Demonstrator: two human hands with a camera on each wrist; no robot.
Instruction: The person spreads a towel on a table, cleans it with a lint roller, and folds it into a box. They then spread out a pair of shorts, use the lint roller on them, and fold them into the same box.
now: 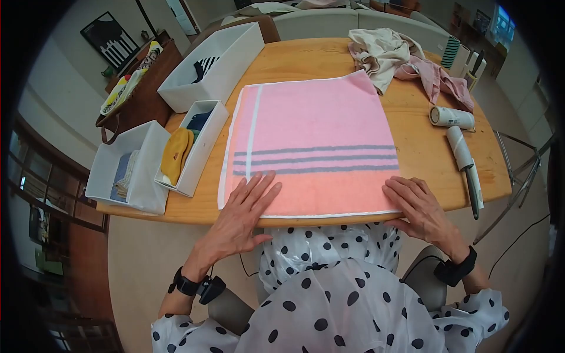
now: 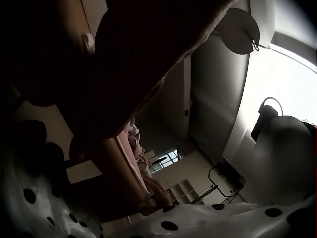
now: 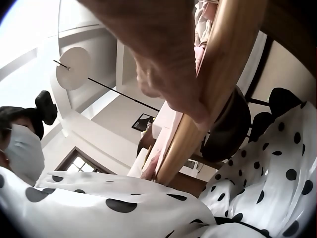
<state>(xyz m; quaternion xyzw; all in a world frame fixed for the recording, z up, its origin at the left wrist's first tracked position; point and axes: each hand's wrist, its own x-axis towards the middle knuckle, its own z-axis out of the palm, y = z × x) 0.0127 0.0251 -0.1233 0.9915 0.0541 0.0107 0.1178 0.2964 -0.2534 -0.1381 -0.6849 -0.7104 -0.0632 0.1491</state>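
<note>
A pink towel [image 1: 318,117] with grey stripes, a peach lower band and white edging lies spread on the wooden table, its lower edge near the table's front. My left hand [image 1: 238,212] rests on its lower left part, fingers straight and thumb out to the side. At the lower right corner, my right hand [image 1: 416,209] lies with fingers extended over the towel's edge. In the right wrist view the right hand [image 3: 168,74] shows at the table edge; the left wrist view is mostly dark.
White boxes [image 1: 232,62] with folded items stand at left, one holding yellow cloth [image 1: 175,154]. Rumpled cream cloth [image 1: 385,50] and pink cloth [image 1: 432,79] lie at the back right. Two lint rollers [image 1: 452,117] [image 1: 460,147] sit at right on the wooden table [image 1: 306,56].
</note>
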